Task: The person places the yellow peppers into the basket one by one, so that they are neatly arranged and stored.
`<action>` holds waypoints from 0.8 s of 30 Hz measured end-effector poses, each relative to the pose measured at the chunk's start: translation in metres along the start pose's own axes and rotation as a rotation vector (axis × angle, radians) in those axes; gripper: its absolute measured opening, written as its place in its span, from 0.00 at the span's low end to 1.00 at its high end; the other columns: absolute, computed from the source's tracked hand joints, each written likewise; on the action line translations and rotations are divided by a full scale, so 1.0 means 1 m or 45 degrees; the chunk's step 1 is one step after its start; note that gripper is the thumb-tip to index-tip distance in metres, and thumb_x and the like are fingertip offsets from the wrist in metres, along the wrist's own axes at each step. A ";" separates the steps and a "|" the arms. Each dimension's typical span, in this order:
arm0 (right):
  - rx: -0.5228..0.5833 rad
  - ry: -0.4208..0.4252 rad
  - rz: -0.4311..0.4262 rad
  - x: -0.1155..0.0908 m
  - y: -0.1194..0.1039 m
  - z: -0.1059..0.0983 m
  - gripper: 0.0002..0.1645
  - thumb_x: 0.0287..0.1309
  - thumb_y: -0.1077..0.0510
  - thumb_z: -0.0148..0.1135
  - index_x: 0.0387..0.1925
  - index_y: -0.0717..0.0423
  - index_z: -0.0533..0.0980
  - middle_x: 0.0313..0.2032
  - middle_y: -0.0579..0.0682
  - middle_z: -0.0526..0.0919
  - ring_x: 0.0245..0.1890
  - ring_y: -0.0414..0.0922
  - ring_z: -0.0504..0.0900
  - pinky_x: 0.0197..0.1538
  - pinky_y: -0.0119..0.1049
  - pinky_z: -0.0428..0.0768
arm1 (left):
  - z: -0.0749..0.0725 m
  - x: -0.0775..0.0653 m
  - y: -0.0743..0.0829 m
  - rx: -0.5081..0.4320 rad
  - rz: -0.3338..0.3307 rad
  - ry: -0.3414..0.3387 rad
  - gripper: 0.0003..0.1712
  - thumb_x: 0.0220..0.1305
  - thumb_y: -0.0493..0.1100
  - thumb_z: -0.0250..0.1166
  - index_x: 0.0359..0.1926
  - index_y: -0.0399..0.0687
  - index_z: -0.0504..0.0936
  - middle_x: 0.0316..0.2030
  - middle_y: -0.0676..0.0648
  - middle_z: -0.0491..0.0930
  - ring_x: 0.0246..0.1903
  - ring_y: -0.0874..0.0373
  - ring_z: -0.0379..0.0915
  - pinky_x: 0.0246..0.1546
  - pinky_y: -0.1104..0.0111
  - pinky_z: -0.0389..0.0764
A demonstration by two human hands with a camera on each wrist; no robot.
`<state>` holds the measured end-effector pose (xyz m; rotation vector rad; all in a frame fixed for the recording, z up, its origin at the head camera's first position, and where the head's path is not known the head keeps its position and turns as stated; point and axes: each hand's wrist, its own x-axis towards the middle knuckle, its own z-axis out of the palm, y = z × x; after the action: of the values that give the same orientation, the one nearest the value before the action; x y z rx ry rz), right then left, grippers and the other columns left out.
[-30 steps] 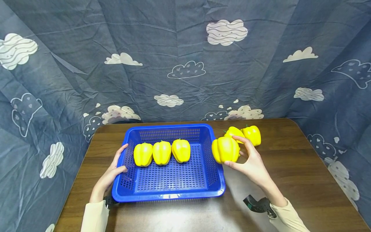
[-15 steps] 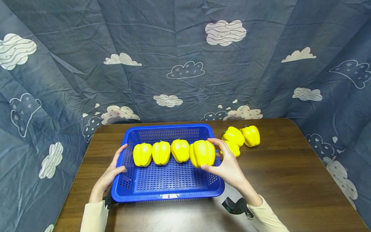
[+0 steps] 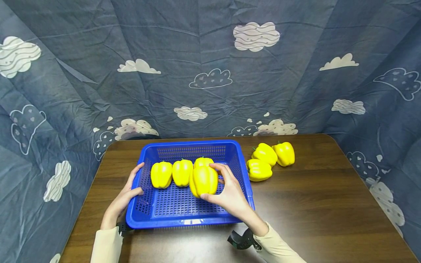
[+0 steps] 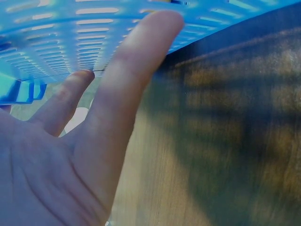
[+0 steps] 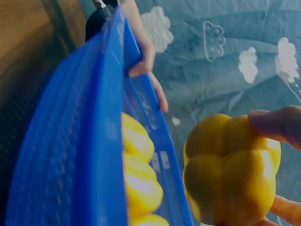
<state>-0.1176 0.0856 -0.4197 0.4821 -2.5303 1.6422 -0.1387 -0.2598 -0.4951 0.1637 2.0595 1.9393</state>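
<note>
My right hand (image 3: 231, 195) holds a yellow bell pepper (image 3: 204, 180) between thumb and fingers, above the blue plastic basket (image 3: 194, 221). In the right wrist view the held pepper (image 5: 230, 176) shows its lobed end, apart from the basket. Three yellow bell peppers stand in a row in the basket: a left one (image 3: 161, 175), a middle one (image 3: 182, 172) and a right one (image 3: 203, 161) partly hidden behind the held pepper. My left hand (image 3: 122, 201) grips the basket's left side, with its thumb over the rim. In the left wrist view, fingers (image 4: 117, 89) lie against the slotted wall.
Three more yellow bell peppers lie right of the basket on the wooden table: a front one (image 3: 259, 170), a middle one (image 3: 265, 154) and a back one (image 3: 284, 153). A dark blue curtain (image 3: 210, 106) with cloud prints hangs behind the table.
My right hand has carried the held pepper leftward, from beyond the basket's right rim to over its middle. It now covers part of the right pepper in the row. My left hand stays put.
</note>
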 end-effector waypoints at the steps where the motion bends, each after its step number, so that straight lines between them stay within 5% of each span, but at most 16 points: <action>1: -0.001 -0.003 -0.001 0.000 -0.001 0.004 0.47 0.31 0.59 0.79 0.59 0.56 0.68 0.55 0.50 0.71 0.54 0.46 0.70 0.53 0.44 0.75 | 0.000 0.000 0.000 0.007 0.001 0.002 0.51 0.52 0.31 0.49 0.74 0.63 0.40 0.71 0.38 0.34 0.62 0.31 0.46 0.49 0.47 0.66; 24: -0.049 -0.076 -0.015 -0.001 -0.006 0.091 0.47 0.30 0.55 0.78 0.57 0.57 0.68 0.52 0.50 0.72 0.49 0.45 0.73 0.50 0.40 0.73 | 0.001 -0.001 0.002 -0.016 -0.005 0.002 0.50 0.53 0.31 0.49 0.74 0.65 0.40 0.71 0.38 0.34 0.61 0.29 0.47 0.46 0.46 0.70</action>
<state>-0.1066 0.0019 -0.4528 0.5496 -2.5905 1.5959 -0.1378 -0.2593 -0.4930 0.1553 2.0467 1.9500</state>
